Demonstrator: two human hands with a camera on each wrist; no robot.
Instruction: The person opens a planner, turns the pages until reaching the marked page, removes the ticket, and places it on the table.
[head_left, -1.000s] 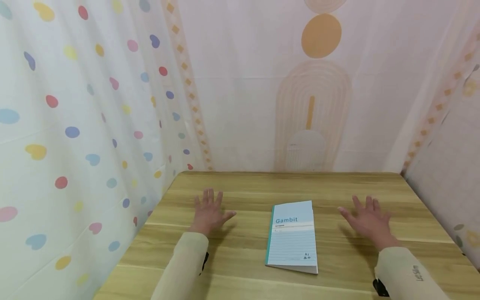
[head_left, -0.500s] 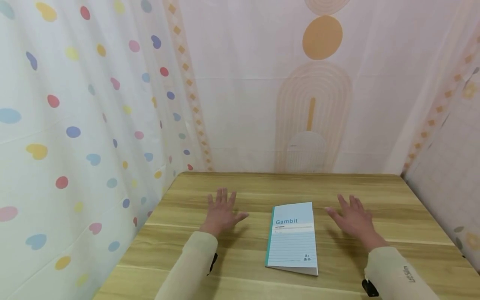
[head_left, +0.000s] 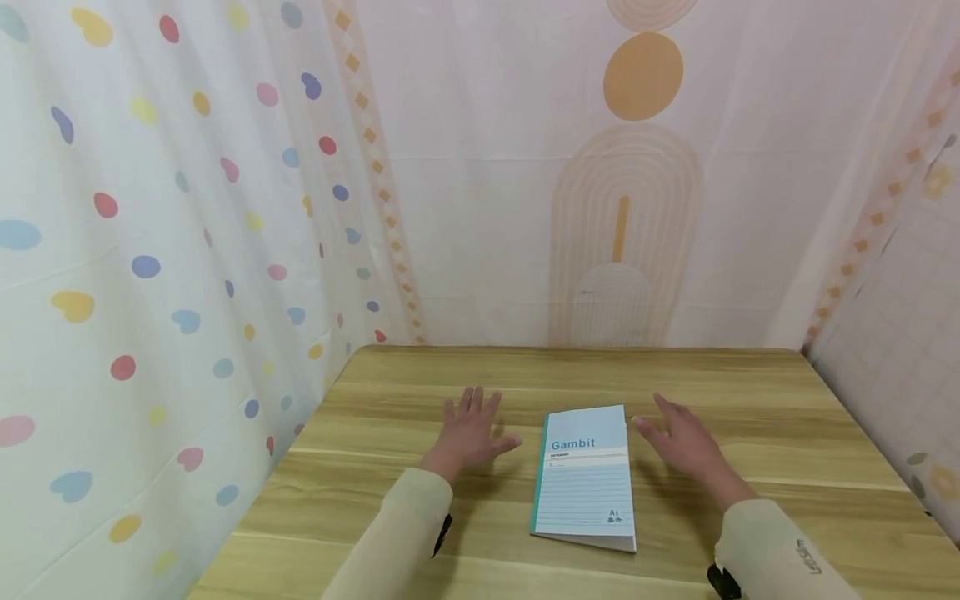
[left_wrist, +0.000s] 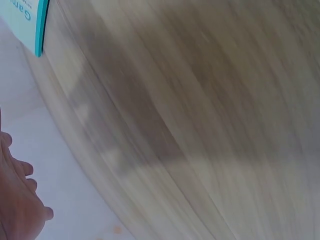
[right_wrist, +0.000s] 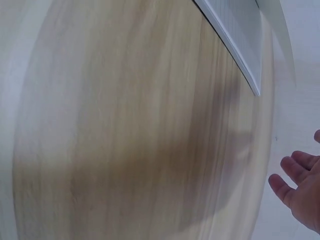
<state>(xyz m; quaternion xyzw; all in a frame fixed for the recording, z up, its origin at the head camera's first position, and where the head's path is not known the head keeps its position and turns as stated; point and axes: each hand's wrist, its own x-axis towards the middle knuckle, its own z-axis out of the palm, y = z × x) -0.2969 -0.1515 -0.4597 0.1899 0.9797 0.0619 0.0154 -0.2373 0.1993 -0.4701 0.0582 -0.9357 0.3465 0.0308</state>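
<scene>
A light blue notebook marked "Gambit", with a teal spine on its left, lies face up on the wooden table. Its cover bows up a little; the right wrist view shows the lifted cover apart from the pages. To its left, my left hand hovers with fingers spread and thumb pointing at the spine. My right hand hangs just right of the notebook, thumb and forefinger stretched towards its right edge. Both hands hold nothing and cast shadows on the wood.
Behind the table's far edge hangs a pale curtain with arch and circle prints. A curtain with coloured dots runs along the left side, and a pale patterned one along the right.
Both hands have moved inward from either side towards the notebook. The right hand has turned more sideways. The notebook has stayed in place.
</scene>
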